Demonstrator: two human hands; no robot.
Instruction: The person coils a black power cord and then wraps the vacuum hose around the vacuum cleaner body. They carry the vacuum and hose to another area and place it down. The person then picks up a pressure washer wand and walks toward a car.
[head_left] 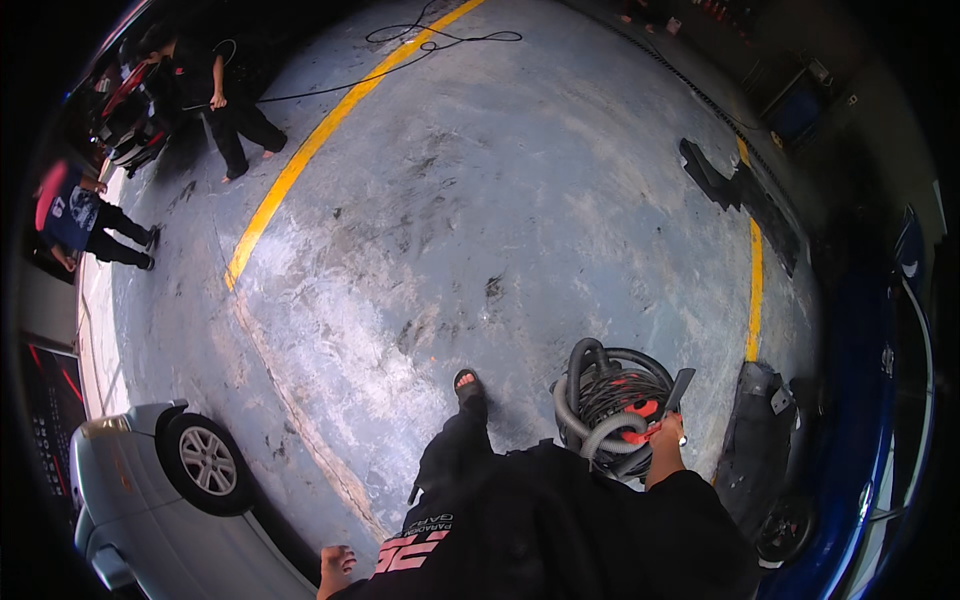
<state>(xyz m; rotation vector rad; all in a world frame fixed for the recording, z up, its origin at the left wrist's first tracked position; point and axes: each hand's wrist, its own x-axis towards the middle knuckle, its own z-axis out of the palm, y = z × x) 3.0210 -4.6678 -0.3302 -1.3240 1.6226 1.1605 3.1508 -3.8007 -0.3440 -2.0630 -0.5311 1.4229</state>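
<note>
My right hand (667, 434) is closed around the red handle (636, 436) of a vacuum cleaner at my right side. Its thick grey hose (571, 392) and a bundle of dark cable (618, 388) are coiled over the top. A flat dark nozzle (681, 388) sticks up beside my hand. My left hand (338, 560) hangs low at my left, its fingers loosely bent and a little apart, with nothing in them. Nearest to it is a silver car (180, 535). My sandalled foot (466, 381) is set forward on the floor.
Yellow lines (290, 185) mark the grey-blue floor (480, 230). A blue car (850, 400) stands at the right, with dark panels (745, 195) lying near it. Two people (235, 110) are at the far left. A black hose (440, 40) loops across the far floor.
</note>
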